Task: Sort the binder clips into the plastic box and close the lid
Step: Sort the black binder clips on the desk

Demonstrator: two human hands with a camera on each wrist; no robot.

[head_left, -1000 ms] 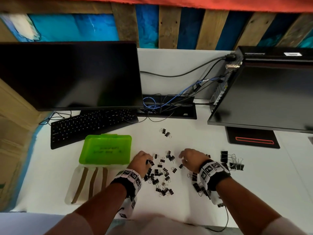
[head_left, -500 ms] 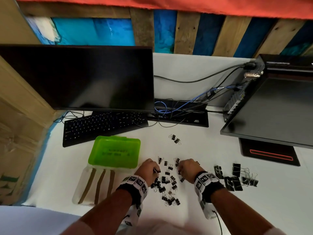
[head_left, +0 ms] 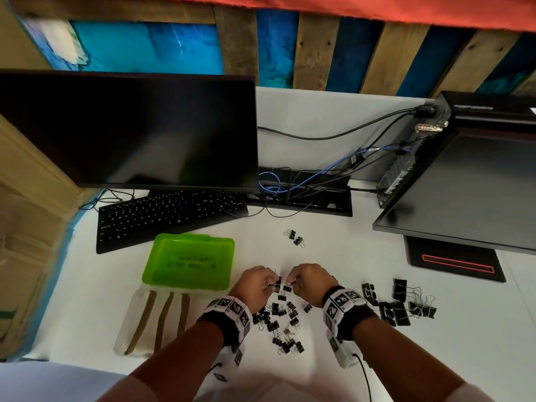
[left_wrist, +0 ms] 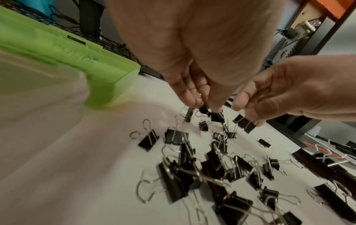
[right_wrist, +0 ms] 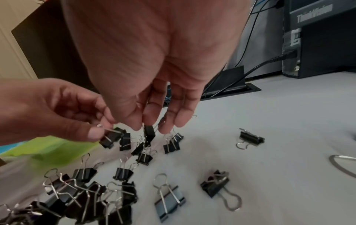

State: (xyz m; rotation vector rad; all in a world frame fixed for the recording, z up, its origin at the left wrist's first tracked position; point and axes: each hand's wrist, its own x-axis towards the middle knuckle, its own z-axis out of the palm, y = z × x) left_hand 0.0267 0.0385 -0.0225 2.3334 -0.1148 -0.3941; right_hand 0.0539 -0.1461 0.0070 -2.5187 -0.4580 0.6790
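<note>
Head view: my left hand [head_left: 255, 282] and right hand [head_left: 309, 278] each pinch small binder clip [head_left: 279, 285], gathering handfuls for open box [head_left: 136, 323] near left.

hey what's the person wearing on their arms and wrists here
Each wrist carries a black band wrapped in white panels printed with black square tag markers. A white camera unit hangs under the right wrist, with a thin black cable trailing from it. Forearms are bare; pale short sleeves show at the bottom edge.
</note>
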